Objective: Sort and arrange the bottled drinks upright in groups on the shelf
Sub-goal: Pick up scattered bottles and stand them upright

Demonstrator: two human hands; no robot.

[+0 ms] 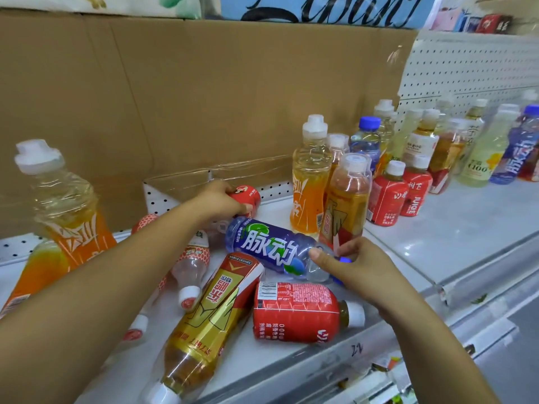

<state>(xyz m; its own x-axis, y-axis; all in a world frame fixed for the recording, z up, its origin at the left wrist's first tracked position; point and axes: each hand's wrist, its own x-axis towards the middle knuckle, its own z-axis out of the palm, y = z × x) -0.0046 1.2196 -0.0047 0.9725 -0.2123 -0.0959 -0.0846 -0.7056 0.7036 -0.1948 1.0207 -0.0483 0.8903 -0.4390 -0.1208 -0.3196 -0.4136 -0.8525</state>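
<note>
Fingers [322, 257] of right hand [361, 266] pinch the blue bottle [268, 247] near its cap; left hand [218, 199] grips a red bottle [248, 195]; slick, probably heavy, better held mid-body

Site: a shop aisle. You stand at a white metal retail shelf [437, 237]. Evidence:
- a perforated pegboard back panel [466, 68], partly covered by a cardboard sheet [204, 97]
- a clear label rail [478, 269] along the shelf's front edge
- many bottled drinks [423, 158] of several brands, some standing in rows, some lying flat
- packaged goods [493, 23] on the tier above, at right
- blurred packets [390, 363] on the tier below
</note>
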